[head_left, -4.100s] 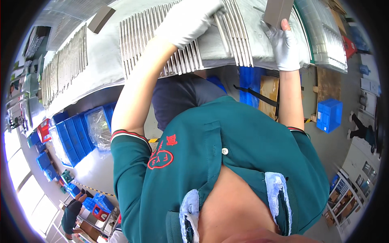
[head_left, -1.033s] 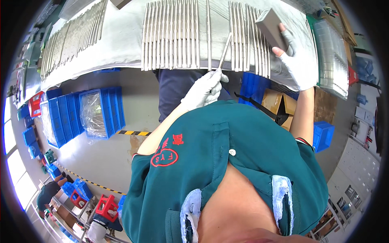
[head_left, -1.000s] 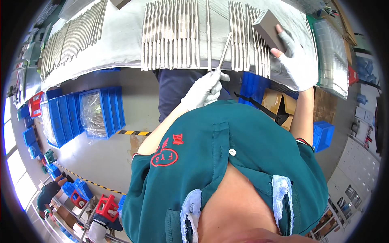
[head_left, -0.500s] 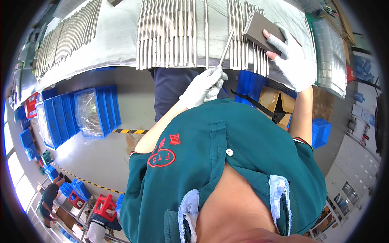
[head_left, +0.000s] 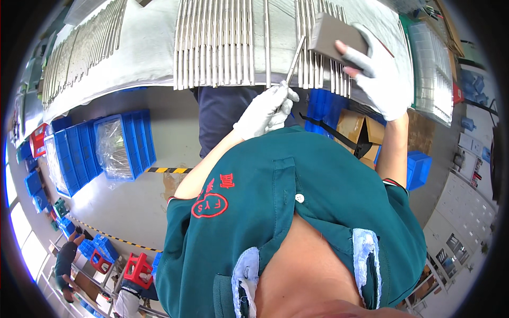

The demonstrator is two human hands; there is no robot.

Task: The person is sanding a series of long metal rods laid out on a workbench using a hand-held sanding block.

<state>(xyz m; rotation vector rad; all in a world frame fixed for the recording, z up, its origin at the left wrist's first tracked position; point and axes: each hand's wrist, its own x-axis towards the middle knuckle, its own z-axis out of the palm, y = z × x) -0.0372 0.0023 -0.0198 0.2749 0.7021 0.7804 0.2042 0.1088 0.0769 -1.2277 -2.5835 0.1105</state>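
Note:
My left hand [head_left: 266, 112], in a white glove, is closed round the near end of a slim metal rod [head_left: 296, 62] that points up and away to the right. My right hand [head_left: 383, 79], gloved in white with some bare fingertips showing, grips a grey-brown rectangular block [head_left: 338, 38]. That block is just right of the rod's far tip, over a group of metal rods; whether it touches them I cannot tell. A single rod [head_left: 267, 45] lies left of the held one. Farther left, a dense row of similar rods [head_left: 214, 47] rests side by side.
A white cloth [head_left: 148, 53] covers the table, with more rods [head_left: 85, 50] at its far left. Clear plastic trays [head_left: 432, 74] stand at the right. Below are blue crates [head_left: 124, 146] and an open cardboard box [head_left: 371, 132]. Another person [head_left: 64, 262] is at the lower left.
The block in my right hand has shifted slightly left and turned a little. My left hand keeps its hold on the rod, and the whole view has moved slightly.

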